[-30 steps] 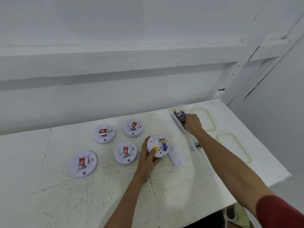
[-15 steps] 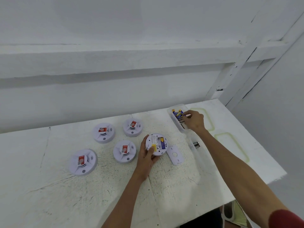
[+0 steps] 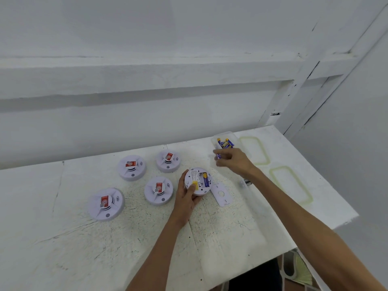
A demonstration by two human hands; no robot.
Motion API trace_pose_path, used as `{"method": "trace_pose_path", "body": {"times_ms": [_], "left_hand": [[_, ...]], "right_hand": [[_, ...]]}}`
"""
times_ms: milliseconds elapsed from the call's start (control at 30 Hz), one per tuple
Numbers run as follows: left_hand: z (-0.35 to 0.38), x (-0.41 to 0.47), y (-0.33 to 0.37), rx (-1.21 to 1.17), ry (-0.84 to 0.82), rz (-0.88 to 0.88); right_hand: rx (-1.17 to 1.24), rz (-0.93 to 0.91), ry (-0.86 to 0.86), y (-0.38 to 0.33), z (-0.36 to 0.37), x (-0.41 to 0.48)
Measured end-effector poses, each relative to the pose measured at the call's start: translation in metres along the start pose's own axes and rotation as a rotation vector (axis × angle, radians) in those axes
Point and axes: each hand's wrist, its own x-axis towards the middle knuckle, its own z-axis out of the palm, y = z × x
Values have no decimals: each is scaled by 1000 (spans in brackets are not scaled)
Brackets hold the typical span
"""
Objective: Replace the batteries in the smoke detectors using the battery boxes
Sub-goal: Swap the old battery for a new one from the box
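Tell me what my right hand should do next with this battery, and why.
Probably bring the battery that your right hand pinches to the open detector that your left hand steadies, and seat it beside the fitted battery. One slot looks empty, and the cover lies off beside it.

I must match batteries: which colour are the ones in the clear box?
The batteries are dark blue with gold ends; head view.

L hand [image 3: 185, 199] sits at the end of a forearm stretched fwd from bottom centre, fingers curled round the open detector [image 3: 201, 177], thumb on top. R arm reaches fwd from lower right, nearly straight. R hand [image 3: 236, 162], blurred, pinches 1 battery [image 3: 218, 156] betw. thumb & fingertips.
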Motion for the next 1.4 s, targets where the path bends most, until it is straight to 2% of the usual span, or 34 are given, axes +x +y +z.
{"method": "trace_pose_path", "body": {"times_ms": [233,400,567,767,967,1267,1400], "left_hand": [[0,0,1,-4,-12,3],[-1,0,0,21,-22,1],[-2,1,0,18,-33,-6],[-4,2,3,-57,-21,-33],[-4,2,3,-61,-28,-25],[-6,2,1,-57,-27,-17],[-5,0,1,-52,-27,1]], "right_hand": [[-297,-188,-209,-4,38,-30],[-454,-290,-283,1,46,-37],[-374,-276,-254,8,46,-34],[-306,-199,-73,22,56,-34],[-44,-46,-62,31,64,-34],[110,81,-31,26,67,-30],[74,51,54,18,69,-36]]}}
